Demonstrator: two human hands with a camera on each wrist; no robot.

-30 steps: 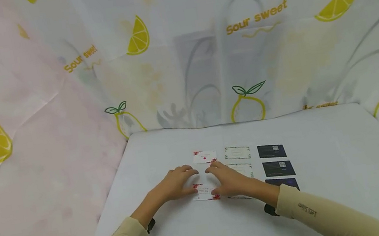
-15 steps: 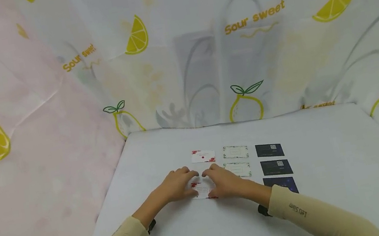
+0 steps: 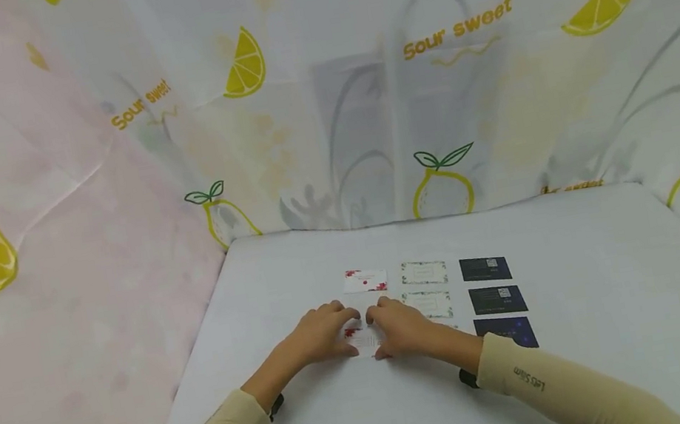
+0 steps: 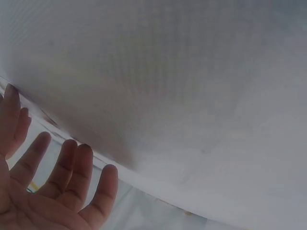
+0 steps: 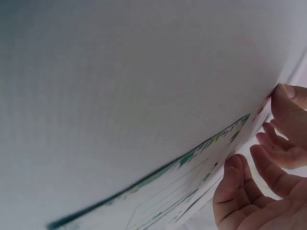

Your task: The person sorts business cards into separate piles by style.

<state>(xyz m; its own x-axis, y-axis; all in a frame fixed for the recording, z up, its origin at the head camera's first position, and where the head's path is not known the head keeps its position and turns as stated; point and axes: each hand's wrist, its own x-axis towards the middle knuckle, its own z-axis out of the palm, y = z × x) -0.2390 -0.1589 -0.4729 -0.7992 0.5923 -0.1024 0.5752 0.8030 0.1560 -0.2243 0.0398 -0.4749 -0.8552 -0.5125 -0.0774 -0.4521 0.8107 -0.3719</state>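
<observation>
A: Where is the card they're working on?
B: The lower red-flowered card [image 3: 364,340] lies on the white bench [image 3: 593,274], between the left hand [image 3: 320,333] and the right hand [image 3: 403,327]. The thumbs are by its side edges; the index fingertips sit near its far edge.

A: And the grip?
B: Loose on both sides: fingers parted and gently bent, neither hand wrapped round the card. How firmly the thumbs press, I can't tell.

A: How much room is there?
B: Little ahead: a narrow white strip, then the upper red-flowered card [image 3: 365,280]. Just right of the hands are the middle green-bordered card [image 3: 429,304] and the far green-bordered card [image 3: 424,273], then a column of dark cards [image 3: 498,300]. Past those, a wide stretch of white runs to the bench's right edge; another runs from the left hand to the left edge. The back edge meets the lemon-print cloth [image 3: 359,126].

A: Anything different from a second ago?
B: The hands have drawn closer together. The card's near right corner showed its red flowers then; now the right thumb mostly covers it. The dark cards keep their column.
</observation>
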